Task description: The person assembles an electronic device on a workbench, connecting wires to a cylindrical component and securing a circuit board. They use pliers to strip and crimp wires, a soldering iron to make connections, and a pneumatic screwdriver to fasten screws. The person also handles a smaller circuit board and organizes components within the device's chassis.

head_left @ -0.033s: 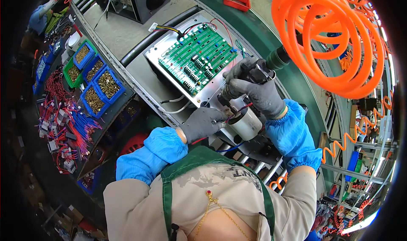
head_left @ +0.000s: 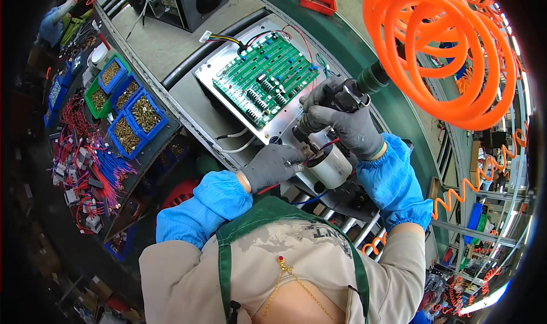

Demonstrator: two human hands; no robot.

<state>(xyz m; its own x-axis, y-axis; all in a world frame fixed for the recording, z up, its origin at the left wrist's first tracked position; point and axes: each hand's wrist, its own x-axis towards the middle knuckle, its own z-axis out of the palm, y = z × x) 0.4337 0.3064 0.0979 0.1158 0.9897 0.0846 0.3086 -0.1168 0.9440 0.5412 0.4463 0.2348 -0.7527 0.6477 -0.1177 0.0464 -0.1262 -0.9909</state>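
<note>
My right hand (head_left: 350, 127), in a grey glove, is wrapped round a dark air screwdriver (head_left: 373, 79). The tool's front end points down-left toward the top of a white cylindrical part (head_left: 332, 171) that looks like a capacitor. At that same end, the gloved fingers of my left hand (head_left: 273, 165) are pinched by a small brownish metal piece; what they grip is hidden. A red wire (head_left: 330, 144) runs over the cylinder's top. Just beyond my hands, a green circuit board (head_left: 268, 76) lies on a silver metal housing (head_left: 268, 131).
Blue bins (head_left: 146, 116) of screws stand at the left, beside bundled red and blue wires (head_left: 108, 164). A coiled orange hose (head_left: 376, 16) hangs at the upper right. Beyond the board are a dark case (head_left: 188, 5) and a red tray (head_left: 318, 2).
The hanging orange hose has swung very slightly. Both hands, the screwdriver and the board look the same.
</note>
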